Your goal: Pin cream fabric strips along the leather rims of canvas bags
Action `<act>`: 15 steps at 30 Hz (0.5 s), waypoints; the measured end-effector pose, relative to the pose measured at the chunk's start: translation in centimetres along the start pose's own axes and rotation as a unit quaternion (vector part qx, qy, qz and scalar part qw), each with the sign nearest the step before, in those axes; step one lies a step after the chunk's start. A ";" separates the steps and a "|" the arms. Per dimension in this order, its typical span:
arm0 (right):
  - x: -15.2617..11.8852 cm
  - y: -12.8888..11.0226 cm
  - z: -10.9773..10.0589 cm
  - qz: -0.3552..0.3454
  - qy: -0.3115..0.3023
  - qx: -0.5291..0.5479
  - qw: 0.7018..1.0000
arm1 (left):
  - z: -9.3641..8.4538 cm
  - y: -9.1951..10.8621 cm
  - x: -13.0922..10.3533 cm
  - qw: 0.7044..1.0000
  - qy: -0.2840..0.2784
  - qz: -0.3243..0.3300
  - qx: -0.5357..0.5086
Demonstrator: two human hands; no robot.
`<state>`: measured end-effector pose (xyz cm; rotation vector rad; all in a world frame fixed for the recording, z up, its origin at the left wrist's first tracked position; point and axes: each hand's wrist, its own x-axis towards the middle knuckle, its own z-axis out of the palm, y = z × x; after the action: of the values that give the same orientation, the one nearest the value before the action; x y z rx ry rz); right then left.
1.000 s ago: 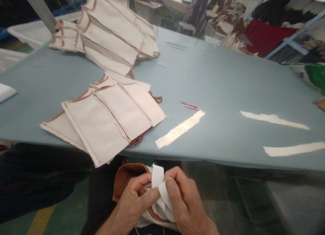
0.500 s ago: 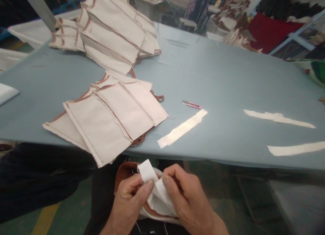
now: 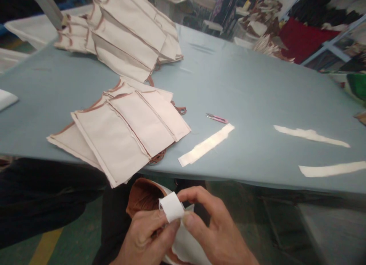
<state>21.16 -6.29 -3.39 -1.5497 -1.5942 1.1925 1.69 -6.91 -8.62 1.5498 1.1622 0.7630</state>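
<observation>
Between my hands, at the bottom centre, a short white strip [image 3: 172, 207] stands up with frayed threads at its left edge. My left hand [image 3: 148, 234] is closed, thumb and fingers pinching the strip's lower end. My right hand [image 3: 213, 223] has its thumb and forefinger on the strip's right edge. Under both hands lies a cream fabric piece [image 3: 190, 244] with brown trim, in my lap. Its brown part [image 3: 141, 196] shows behind my left hand.
On the blue-grey table [image 3: 246, 89] lie cream sewn panels [image 3: 134, 124], a larger stack [image 3: 128, 32] behind them, pink-handled snips [image 3: 217, 118], a cream strip [image 3: 206, 145] and two more strips [image 3: 311, 135] at right. Someone's dark-clothed leg [image 3: 51, 196] is at left.
The white strip has turned more upright and sits slightly further right. My right forefinger has lifted to its upper edge. More of the brown part shows behind my left hand.
</observation>
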 end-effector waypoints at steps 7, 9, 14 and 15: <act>1.1 0.8 5.1 0.051 0.124 0.149 0.980 | 0.2 0.6 -0.6 0.978 0.096 -0.156 -0.105; 0.7 1.6 5.3 0.059 0.123 0.129 0.982 | 0.0 0.3 -0.7 0.965 0.162 -0.178 -0.106; -0.4 1.9 3.9 -0.217 0.061 -0.031 0.974 | -0.5 -1.4 -0.8 0.957 0.187 -0.188 -0.117; -0.5 1.7 3.6 -0.263 0.048 -0.056 0.962 | -0.5 -1.6 -0.7 0.952 0.192 -0.200 -0.133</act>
<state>18.74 -7.57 -6.33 -1.1174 -1.8751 0.7339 0.58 -7.32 -9.95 0.9212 1.5274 0.9206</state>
